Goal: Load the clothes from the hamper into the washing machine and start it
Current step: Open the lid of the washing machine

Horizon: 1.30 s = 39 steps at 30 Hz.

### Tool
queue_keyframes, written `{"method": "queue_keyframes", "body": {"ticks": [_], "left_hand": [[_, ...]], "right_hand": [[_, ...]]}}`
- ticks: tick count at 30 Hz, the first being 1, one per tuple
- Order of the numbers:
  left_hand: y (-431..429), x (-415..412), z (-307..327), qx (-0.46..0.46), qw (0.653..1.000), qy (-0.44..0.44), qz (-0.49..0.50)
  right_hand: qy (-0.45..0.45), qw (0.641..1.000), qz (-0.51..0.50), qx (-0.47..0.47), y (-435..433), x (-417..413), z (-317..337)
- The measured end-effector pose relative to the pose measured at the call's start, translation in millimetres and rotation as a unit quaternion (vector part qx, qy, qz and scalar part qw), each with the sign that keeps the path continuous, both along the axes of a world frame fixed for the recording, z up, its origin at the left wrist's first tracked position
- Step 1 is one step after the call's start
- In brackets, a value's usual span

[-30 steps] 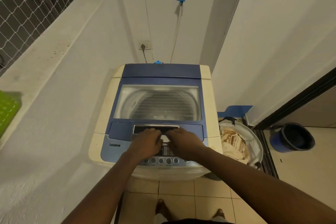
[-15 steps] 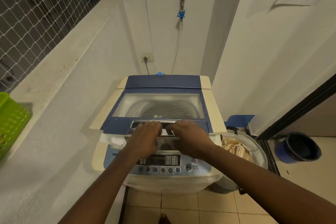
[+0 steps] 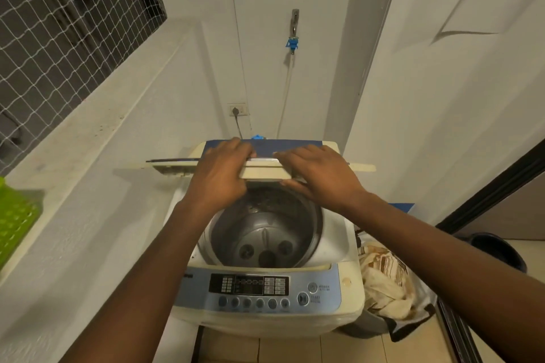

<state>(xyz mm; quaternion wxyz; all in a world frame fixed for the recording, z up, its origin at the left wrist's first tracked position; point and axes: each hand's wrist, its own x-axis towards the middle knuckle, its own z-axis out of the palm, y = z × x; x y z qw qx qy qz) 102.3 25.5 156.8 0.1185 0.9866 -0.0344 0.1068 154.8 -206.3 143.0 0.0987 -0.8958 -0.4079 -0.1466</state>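
Observation:
A cream and blue top-loading washing machine (image 3: 339, 247) stands in front of me. Its folding lid (image 3: 262, 172) is lifted and folded toward the back, seen edge-on. My left hand (image 3: 221, 177) and my right hand (image 3: 318, 177) both grip the lid's front edge, side by side. Below them the grey drum (image 3: 265, 233) is exposed, with no clothes visible in it. The control panel (image 3: 259, 289) with its buttons faces me at the front. To the right of the machine sits the hamper (image 3: 368, 327), filled with cream and brown striped clothes (image 3: 383, 277).
A white wall with a ledge runs along the left, with a green basket (image 3: 14, 227) on it. A wall socket (image 3: 237, 110) and a tap with hose (image 3: 293, 35) are behind the machine. A dark bucket (image 3: 501, 250) stands on the floor at the right, by a black door frame.
Both hands have raised the lid from nearly flat to folded up at the back, which uncovered the drum. The camera view has tilted upward.

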Motion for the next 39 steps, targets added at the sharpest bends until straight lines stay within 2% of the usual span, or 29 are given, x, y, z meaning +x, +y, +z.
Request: {"method": "queue_keyframes", "body": {"ticks": [5, 11, 16, 27, 34, 39], "left_hand": [[10.9, 26.4, 20.8, 0.012, 0.995, -0.097, 0.021], [16.1, 58.5, 22.4, 0.037, 0.987, -0.153, 0.043], [18.1, 91.1, 16.0, 0.074, 0.987, -0.124, 0.064], [15.9, 155.6, 14.7, 0.060, 0.991, -0.080, 0.089], [20.8, 167.2, 16.7, 0.064, 0.993, -0.056, 0.079], [22.7, 164.5, 21.8, 0.056, 0.995, -0.034, 0.069]], "right_hand": [[-0.035, 0.999, -0.024, 0.024, 8.7, 31.0, 22.2], [-0.058, 0.995, -0.074, 0.026, 26.9, 71.4, 33.4], [-0.057, 0.993, -0.105, 0.001, 36.3, 100.7, 37.2], [-0.001, 0.991, -0.136, -0.013, 55.2, 155.0, 41.6], [0.017, 0.989, -0.144, -0.019, 59.0, 166.9, 40.1], [0.039, 0.993, -0.114, -0.020, 50.7, 163.1, 45.6]]}}
